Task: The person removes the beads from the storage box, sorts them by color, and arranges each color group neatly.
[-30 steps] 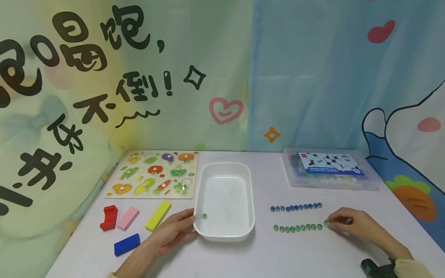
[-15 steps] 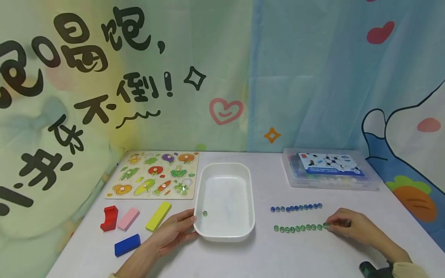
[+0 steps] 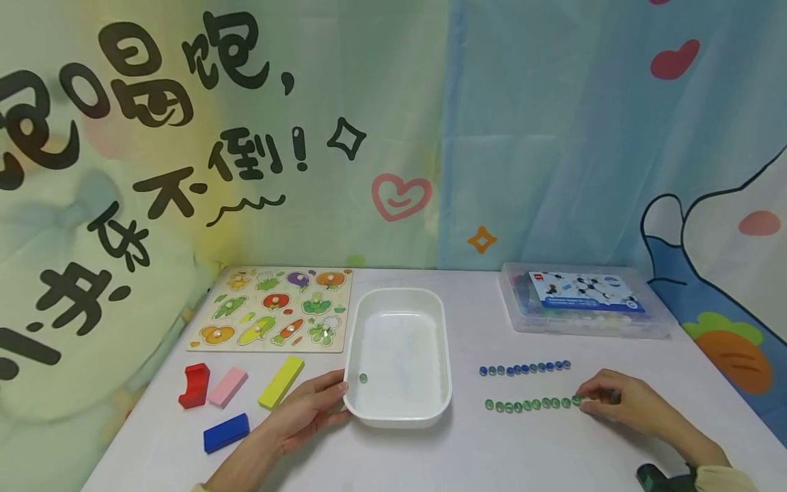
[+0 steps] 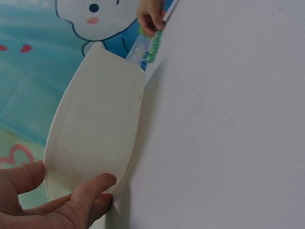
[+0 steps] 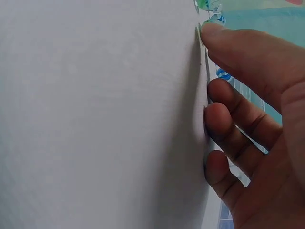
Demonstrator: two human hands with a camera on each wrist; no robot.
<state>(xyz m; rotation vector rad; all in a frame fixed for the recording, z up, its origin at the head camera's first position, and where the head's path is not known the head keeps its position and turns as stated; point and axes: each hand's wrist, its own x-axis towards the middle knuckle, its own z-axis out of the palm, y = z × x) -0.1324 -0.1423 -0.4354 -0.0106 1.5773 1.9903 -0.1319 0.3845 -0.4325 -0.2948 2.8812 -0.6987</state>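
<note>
My left hand (image 3: 313, 410) holds the left side of a white plastic tray (image 3: 408, 413), thumb at the rim and fingers against the outer wall in the left wrist view. One green marble (image 3: 363, 378) lies inside the tray, near its left wall. On the right, several green glass marbles (image 3: 527, 405) form a row on the table. My right hand (image 3: 627, 403) pinches the marble (image 3: 576, 400) at that row's right end; the thumb partly covers it in the right wrist view. A row of blue marbles (image 3: 525, 369) runs parallel just behind.
A vegetable puzzle board (image 3: 203, 335) lies at the back left. Before it are red (image 3: 195, 386), pink (image 3: 228, 386), yellow (image 3: 281, 383) and blue (image 3: 226, 433) blocks. A clear plastic box (image 3: 590, 324) stands at the back right, against a printed curtain (image 3: 529, 137).
My right hand has shifted slightly left, bringing the pinched green marble up to the row's right end, and then stayed there. The left hand and tray have kept their place.
</note>
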